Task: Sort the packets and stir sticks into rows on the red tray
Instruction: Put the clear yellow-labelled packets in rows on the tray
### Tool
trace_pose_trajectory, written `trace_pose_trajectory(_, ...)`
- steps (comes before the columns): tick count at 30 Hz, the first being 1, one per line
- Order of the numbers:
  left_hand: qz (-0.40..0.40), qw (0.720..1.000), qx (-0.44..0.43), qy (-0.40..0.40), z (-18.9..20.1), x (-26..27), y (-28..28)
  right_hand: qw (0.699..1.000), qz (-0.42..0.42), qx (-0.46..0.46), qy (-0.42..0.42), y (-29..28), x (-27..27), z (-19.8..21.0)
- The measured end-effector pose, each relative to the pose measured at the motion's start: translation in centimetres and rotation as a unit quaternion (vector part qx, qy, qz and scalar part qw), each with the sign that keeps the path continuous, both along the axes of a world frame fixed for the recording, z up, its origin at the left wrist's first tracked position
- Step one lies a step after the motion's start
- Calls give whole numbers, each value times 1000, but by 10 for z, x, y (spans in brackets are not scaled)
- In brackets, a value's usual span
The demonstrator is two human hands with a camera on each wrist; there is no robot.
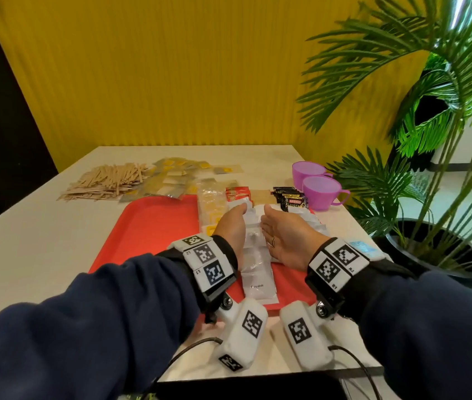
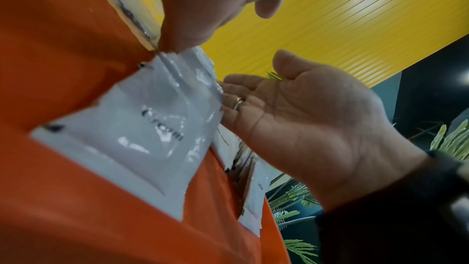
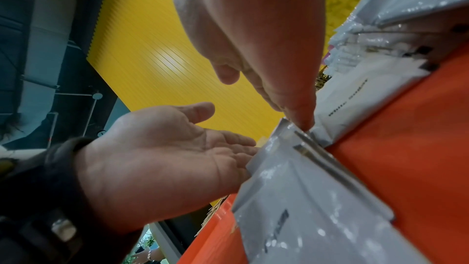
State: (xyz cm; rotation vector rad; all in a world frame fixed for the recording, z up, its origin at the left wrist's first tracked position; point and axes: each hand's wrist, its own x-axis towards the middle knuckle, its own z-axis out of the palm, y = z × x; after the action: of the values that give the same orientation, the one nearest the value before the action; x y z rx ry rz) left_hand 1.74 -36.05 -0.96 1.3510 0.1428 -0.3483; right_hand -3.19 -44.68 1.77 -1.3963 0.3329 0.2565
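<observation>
On the pale worktop (image 1: 41, 241), far left, the heap of thin wooden stir sticks (image 1: 105, 181) waits unsorted beyond the flat red plastic tray (image 1: 148, 226). On the tray, the left hand (image 1: 230, 226) and right hand (image 1: 286, 238), both flat with straight fingers and grasping nothing, flank the row of glossy white cream packets (image 1: 255, 269), apparently squaring its overlapping, shingled edges into line.

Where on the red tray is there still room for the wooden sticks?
The red tray is bare on its left half, between its left rim and the yellow packets. The right half is crowded with white cream packets and both hands.
</observation>
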Motion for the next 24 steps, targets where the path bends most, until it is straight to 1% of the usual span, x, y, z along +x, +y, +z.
trace_pose_trajectory(1, 6, 1000, 4, 7, 2, -2, 1, 1000, 4, -3, 1, 0, 0, 1)
trace_pose_trajectory(3, -12, 1000, 1, 4, 0, 3, 0, 1000, -4, -8, 1, -3, 6, 0)
trace_pose_trajectory(5, 11, 1000, -5, 14, -16, 26, 1, 1000, -20, -6, -2, -5, 14, 0)
trace_pose_trajectory(6, 14, 1000, 7, 20, -9, 25, 3, 1000, -26, -4, -3, -6, 18, 0)
trace_pose_trajectory(9, 20, 1000, 1, 15, 24, 14, 16, 999, -31, -8, -11, -11, 32, 5)
trace_pose_trajectory(12, 46, 998, 31, -1, 35, 35, 37, 999, -22, -21, -11, -14, 49, 14)
trace_pose_trajectory(14, 68, 996, 51, 2, 31, 59, 49, 999, -22, -33, -4, -13, 63, 19)
trace_pose_trajectory(16, 81, 995, 49, 0, 26, 75, 60, 999, -24, -44, 2, -10, 78, 23)
trace_pose_trajectory(17, 76, 996, 43, 16, 19, 83, 64, 999, -21, -49, 5, -8, 85, 24)
trace_pose_trajectory(20, 20, 999, 3, 38, 12, 82, 64, 997, -7, -68, 21, -1, 101, 22)
trace_pose_trajectory(22, 5, 999, -3, 34, 1, 91, 64, 996, 0, -85, 30, 2, 108, 19)
trace_pose_trajectory(23, 5, 999, -20, 38, -6, 100, 64, 995, 3, -93, 32, 3, 111, 17)
trace_pose_trajectory(24, 8, 998, -23, 52, -1, 96, 64, 994, 6, -100, 33, 4, 113, 17)
